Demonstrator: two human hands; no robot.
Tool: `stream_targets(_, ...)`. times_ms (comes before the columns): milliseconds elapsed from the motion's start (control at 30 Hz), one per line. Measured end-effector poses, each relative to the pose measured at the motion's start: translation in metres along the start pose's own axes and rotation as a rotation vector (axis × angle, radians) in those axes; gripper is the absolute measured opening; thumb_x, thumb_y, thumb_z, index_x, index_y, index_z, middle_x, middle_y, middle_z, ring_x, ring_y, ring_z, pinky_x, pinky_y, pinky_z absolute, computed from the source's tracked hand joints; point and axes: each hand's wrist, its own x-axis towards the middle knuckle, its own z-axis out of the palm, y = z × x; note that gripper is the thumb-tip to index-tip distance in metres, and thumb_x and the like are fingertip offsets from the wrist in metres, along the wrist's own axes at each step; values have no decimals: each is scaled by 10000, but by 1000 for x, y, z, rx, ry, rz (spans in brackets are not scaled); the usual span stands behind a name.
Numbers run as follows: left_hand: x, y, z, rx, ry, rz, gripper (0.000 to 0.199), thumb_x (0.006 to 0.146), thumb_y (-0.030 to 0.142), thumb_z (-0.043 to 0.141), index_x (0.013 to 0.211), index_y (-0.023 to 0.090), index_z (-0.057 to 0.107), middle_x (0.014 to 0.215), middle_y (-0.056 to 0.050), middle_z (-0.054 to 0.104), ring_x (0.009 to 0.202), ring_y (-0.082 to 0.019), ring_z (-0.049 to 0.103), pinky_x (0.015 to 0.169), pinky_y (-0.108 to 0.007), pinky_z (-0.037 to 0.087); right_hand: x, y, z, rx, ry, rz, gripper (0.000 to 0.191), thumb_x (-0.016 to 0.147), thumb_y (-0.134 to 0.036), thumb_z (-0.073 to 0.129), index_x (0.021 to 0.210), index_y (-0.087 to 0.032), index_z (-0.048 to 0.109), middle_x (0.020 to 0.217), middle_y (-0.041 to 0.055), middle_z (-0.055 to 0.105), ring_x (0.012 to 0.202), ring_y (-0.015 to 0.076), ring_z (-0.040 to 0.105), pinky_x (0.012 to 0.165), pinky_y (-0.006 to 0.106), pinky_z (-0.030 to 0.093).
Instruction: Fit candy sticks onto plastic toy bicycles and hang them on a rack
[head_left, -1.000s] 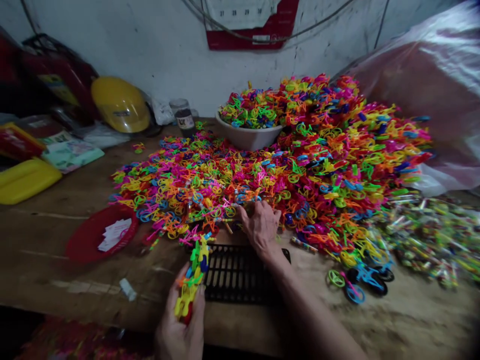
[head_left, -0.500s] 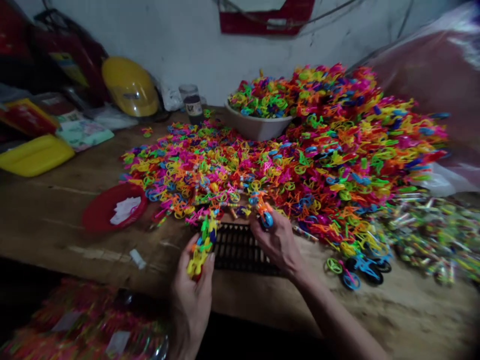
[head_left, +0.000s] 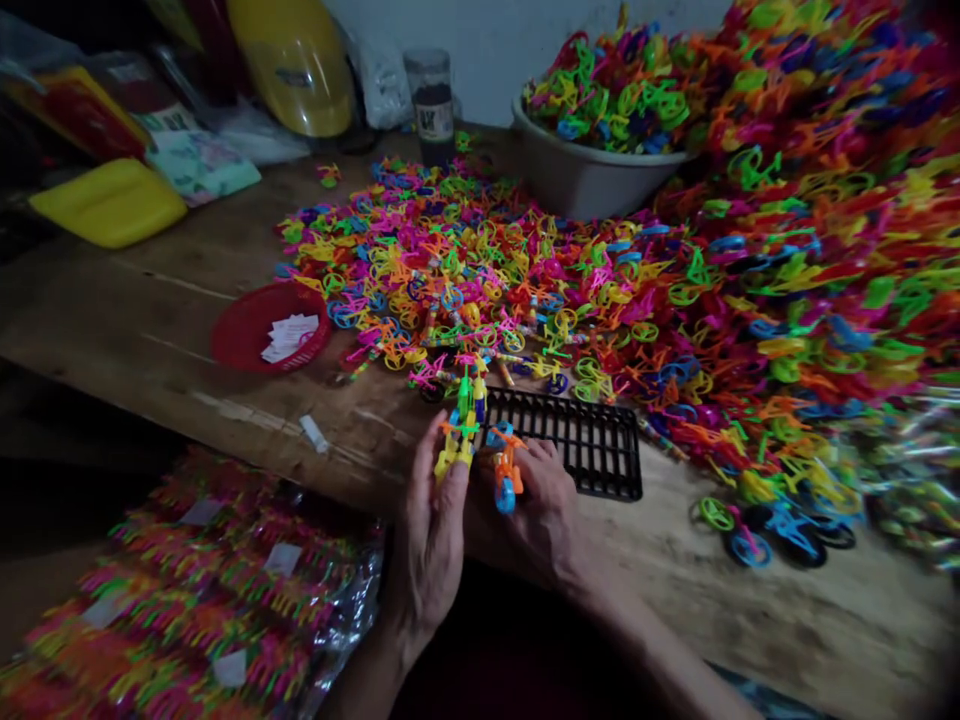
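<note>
Small plastic toy bikes (head_left: 463,425), mostly yellow and green, are pinched between the thumb and fingers of my left hand (head_left: 437,530). How many it holds I cannot tell. Close beside it, my right hand (head_left: 551,510) grips an orange toy bike (head_left: 508,462) with blue wheels. The two hands are apart by a small gap. Behind them a black slotted tray (head_left: 611,455) lies flat on the wooden table (head_left: 360,500), partly covered by my right hand. Beyond the tray spreads a large heap of bright toy bikes (head_left: 480,270).
A grey bowl (head_left: 600,185) full of toys stands within the heap. Left are a red basket (head_left: 229,335) with white paper slips and a yellow scoop-like piece (head_left: 112,205). A dark jar (head_left: 433,105) stands by the wall. Packed toys (head_left: 187,590) lie below the table edge at lower left.
My right hand has come off the tray and moved in next to my left hand, still holding the orange bike. The camera view has tilted down and shifted left.
</note>
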Motion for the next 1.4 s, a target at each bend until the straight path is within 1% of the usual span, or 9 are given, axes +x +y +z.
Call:
stream_targets(167, -1, -4, 2, -30, -6, -10, 435, 954, 397, 395, 1379, 310, 372, 1456, 31, 379, 1344, -122, 324, 1104, -215, 270, 4, 3, 2, 3, 6, -7, 137, 836, -99, 453, 760, -194, 518, 710, 22, 555, 726, 169, 462, 683, 295, 377)
stream_targets(300, -2, -3, 2, -31, -6, -23, 448, 952, 408, 392, 1389, 314, 357, 1470, 30, 359, 1355, -129, 307, 1123, -236, 252, 4, 6, 3, -29, -66, -42, 134, 834, -93, 445, 764, -188, 510, 730, 22, 558, 717, 169, 457, 733, 321, 387)
stream_targets(467, -2, 2, 1, -11, -4, -30, 473, 938, 412, 408, 1396, 313, 344, 1475, 12, 351, 1355, -172, 314, 1130, -301, 269, 5, 3, 6, -69, -47, -101, 146, 860, -101, 415, 773, -178, 503, 738, 38, 549, 721, 173, 475, 772, 340, 397)
stream_targets(767, 25, 34, 7, 276, 31, 225, 775, 758, 309, 658, 1434, 241, 286, 1468, -72, 354, 1330, -273, 355, 1102, -436, 334, 1, -1, 11, -30, -44, -68, 117, 837, -175, 479, 921, -179, 560, 876, 76, 550, 818, 208, 470, 725, 343, 421)
stream_targets(933, 35, 39, 23, 479, 76, 349, 683, 777, 211, 605, 1407, 198, 341, 1472, -78, 349, 1350, -253, 330, 1135, -404, 296, -2, 2, 17, -66, 4, -118, 137, 840, -159, 458, 929, -173, 561, 860, 78, 545, 803, 209, 469, 721, 347, 437)
stream_targets(1033, 37, 34, 26, 504, 82, 322, 623, 803, 146, 536, 1399, 184, 355, 1419, -86, 430, 1294, -238, 419, 1099, -389, 359, 1, 3, 18, -206, 23, -181, 251, 854, -124, 393, 1053, -136, 545, 888, 102, 559, 826, 229, 478, 761, 382, 451)
stream_targets(1167, 40, 31, 24, 537, 80, 295, 601, 810, 107, 509, 1385, 203, 367, 1376, -71, 488, 1241, -227, 484, 1053, -393, 420, 0, 3, 26, -312, -45, -96, 304, 858, -150, 408, 1137, -120, 525, 949, 114, 571, 884, 247, 486, 804, 418, 463)
stream_targets(1300, 43, 30, 25, 583, 66, 282, 613, 808, 102, 502, 1388, 231, 355, 1346, -65, 520, 1189, -226, 535, 1009, -405, 463, -6, 4, 32, -274, -78, -57, 371, 844, -108, 399, 1199, -152, 499, 1043, 110, 577, 980, 244, 496, 922, 457, 436)
stream_targets(1400, 43, 32, 24, 588, 76, 320, 615, 811, 142, 527, 1391, 232, 341, 1376, -80, 485, 1240, -234, 489, 1037, -414, 438, -3, 4, 19, -169, -91, -85, 391, 836, -88, 395, 1199, -185, 501, 1022, 90, 589, 963, 223, 524, 912, 415, 461)
